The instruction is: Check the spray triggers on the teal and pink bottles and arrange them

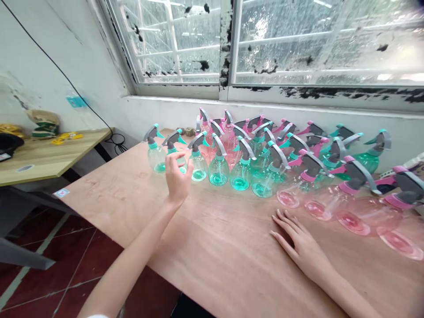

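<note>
My left hand (179, 179) is raised over the table with its fingers curled and the thumb apart. No object shows between them. Right behind it, partly hidden, stands a green spray bottle (171, 148). Beside that one are a clear-green spray bottle (156, 154) on the left and another green spray bottle (198, 165) on the right. My right hand (300, 240) lies flat on the wooden table (212, 247), fingers stretched out. Its fingertips are just in front of a pink spray bottle (291, 192), apart from it.
Several more green and pink spray bottles with grey trigger heads crowd the table's back and right. Behind them rises a window (175, 44) above a white sill (185, 102). A second table (46, 157) at the left holds yellow pieces (68, 137) and a sack (44, 123).
</note>
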### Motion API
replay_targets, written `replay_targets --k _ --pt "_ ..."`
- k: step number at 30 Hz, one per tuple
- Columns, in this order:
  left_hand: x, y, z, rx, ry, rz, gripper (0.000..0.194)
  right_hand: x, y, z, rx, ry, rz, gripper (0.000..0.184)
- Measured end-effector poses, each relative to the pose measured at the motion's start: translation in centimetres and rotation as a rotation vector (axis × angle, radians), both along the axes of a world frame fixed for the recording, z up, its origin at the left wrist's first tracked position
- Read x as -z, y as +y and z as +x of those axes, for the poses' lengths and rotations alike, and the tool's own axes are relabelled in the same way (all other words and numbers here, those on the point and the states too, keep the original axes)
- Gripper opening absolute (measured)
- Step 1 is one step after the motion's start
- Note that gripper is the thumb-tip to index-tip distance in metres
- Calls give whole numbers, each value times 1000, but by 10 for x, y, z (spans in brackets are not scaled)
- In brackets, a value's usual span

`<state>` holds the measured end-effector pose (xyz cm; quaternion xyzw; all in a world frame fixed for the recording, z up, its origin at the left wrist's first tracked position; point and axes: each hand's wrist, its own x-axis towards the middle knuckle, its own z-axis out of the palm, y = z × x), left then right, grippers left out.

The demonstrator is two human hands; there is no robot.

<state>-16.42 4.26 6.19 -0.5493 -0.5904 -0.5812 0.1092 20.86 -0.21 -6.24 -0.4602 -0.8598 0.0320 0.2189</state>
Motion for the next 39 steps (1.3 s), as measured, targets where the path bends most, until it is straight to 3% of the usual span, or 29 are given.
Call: replay_targets --k 3,5,9,14,17,22,26,28,31,33,39 --pt "1 -1 23 80 46 -77 19 1 1 0 -1 -5 13 54" --pt "1 9 39 120 74 -148 27 1 1 0 -1 -6 21 54" --pt "-1 39 64 95 79 -286 38 -2 2 -2 2 -8 21 54" --pt "-15 59 71 44 74 -439 31 -11 0 -6 -3 1 3 52" --pt "-22 48 66 62 93 -499 24 -14 0 -7 6 6 -14 50" --pt "-18 -7 62 120 94 -503 18 -13 0 -7 1 9 -8 51" --pt "-13 -45 80 369 119 -525 20 -13 0 -8 10 24 -2 50" --pt "-12 -56 96 564 93 -533 23 -16 -1 -10 14 35 -7 49" --pt "-11 -61 122 776 46 -540 28 -20 -1 -12 24 68 -12 47" --pt "-10 -60 137 847 51 -530 31 -24 -1 -13 31 89 -13 45" --pt "-10 -47 150 896 117 -498 34 -30 -1 -15 37 111 -30 42"
